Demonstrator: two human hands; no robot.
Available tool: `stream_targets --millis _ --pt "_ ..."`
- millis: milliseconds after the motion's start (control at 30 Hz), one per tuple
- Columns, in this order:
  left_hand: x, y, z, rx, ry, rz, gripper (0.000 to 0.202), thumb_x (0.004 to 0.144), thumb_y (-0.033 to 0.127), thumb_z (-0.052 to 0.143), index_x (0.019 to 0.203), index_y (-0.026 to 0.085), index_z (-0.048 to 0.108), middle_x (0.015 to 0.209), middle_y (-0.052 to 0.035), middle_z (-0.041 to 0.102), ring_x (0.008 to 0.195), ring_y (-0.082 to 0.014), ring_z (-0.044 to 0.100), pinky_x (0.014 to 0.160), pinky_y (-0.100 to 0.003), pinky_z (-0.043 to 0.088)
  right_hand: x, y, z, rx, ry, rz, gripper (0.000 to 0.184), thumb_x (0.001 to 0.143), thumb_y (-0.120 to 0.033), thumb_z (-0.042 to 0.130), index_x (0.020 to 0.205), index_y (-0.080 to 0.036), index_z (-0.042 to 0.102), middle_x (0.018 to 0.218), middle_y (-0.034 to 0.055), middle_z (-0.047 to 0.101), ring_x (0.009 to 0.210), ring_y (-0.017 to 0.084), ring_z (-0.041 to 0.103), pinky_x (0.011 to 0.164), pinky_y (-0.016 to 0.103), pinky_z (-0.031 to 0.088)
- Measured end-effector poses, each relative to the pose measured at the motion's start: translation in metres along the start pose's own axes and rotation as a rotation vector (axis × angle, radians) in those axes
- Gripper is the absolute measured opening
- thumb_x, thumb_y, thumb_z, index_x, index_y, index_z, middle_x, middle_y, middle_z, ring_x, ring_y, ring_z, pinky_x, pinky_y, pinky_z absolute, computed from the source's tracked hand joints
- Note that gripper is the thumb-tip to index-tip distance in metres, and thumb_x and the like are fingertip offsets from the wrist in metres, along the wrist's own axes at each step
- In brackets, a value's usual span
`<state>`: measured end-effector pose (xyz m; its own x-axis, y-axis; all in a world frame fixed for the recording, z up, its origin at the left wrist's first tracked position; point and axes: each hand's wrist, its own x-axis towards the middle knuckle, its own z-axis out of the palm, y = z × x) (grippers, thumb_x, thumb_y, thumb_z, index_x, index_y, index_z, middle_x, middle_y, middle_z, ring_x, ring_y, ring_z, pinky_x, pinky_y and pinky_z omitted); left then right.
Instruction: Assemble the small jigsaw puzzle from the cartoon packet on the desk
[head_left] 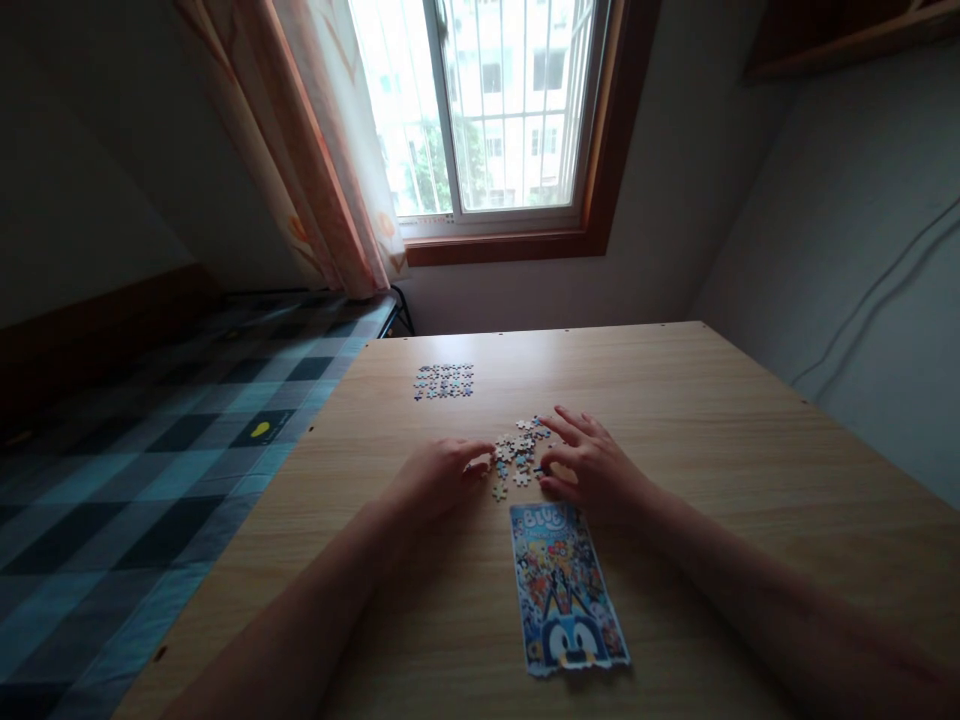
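Note:
Loose jigsaw pieces (516, 447) lie in a small heap on the wooden table, between my two hands. At the heap's left edge is my left hand (442, 475), fingers curled, with a small puzzle piece (470, 464) showing between thumb and fingertips. My right hand (589, 455) reaches in from the right with its fingers spread over the edge of the heap. A dark blue piece lies by its thumb and forefinger; I cannot tell if they touch it. Nearer to me is a colourful picture sheet (566, 590) with a torn lower edge, showing cartoon dogs and the word "Bluey".
Several puzzle pieces are set out in rows (444, 381) farther back on the table (600, 370). A bed with a checked cover (187, 480) adjoins the table on the left. Behind are a curtain (315, 150) and a barred window (517, 110); a cable hangs along the right wall.

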<state>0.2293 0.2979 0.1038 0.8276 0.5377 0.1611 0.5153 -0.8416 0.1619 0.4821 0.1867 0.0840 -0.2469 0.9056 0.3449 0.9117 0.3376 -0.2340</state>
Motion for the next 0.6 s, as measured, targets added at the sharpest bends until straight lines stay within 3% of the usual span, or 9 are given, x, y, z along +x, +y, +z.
stream_targets --millis 200,367,600 --pt "0.0003 0.0027 0.0000 -0.035 -0.005 0.010 0.037 0.090 0.024 0.058 0.126 0.029 0.065 0.112 -0.0045 0.074 0.092 -0.0202 0.071 0.080 -0.032 0.055 -0.0001 -0.0002 0.0003 0.020 -0.007 0.022 0.012 0.084 -0.033 0.070 0.089 -0.023 0.072 0.151 0.0086 0.046 0.146 0.036 0.030 0.111 0.065 0.029" --pt "0.0004 0.0018 0.0011 -0.048 -0.013 0.022 0.033 0.091 0.025 0.057 0.121 0.031 0.068 0.101 -0.0026 0.076 0.084 -0.0183 0.070 0.075 -0.030 0.054 -0.0009 0.0021 -0.0009 0.004 0.037 0.023 0.012 0.084 -0.034 0.070 0.091 -0.023 0.071 0.151 0.0076 0.046 0.147 0.035 0.028 0.112 0.065 0.027" --pt "-0.0002 0.0030 -0.0004 -0.031 0.000 0.014 0.030 0.093 0.028 0.054 0.118 0.030 0.069 0.102 -0.0031 0.076 0.086 -0.0186 0.070 0.074 -0.028 0.053 -0.0021 0.0044 -0.0089 -0.037 0.006 0.076 0.012 0.087 -0.032 0.066 0.090 -0.022 0.071 0.151 0.0094 0.045 0.146 0.037 0.029 0.112 0.067 0.026"
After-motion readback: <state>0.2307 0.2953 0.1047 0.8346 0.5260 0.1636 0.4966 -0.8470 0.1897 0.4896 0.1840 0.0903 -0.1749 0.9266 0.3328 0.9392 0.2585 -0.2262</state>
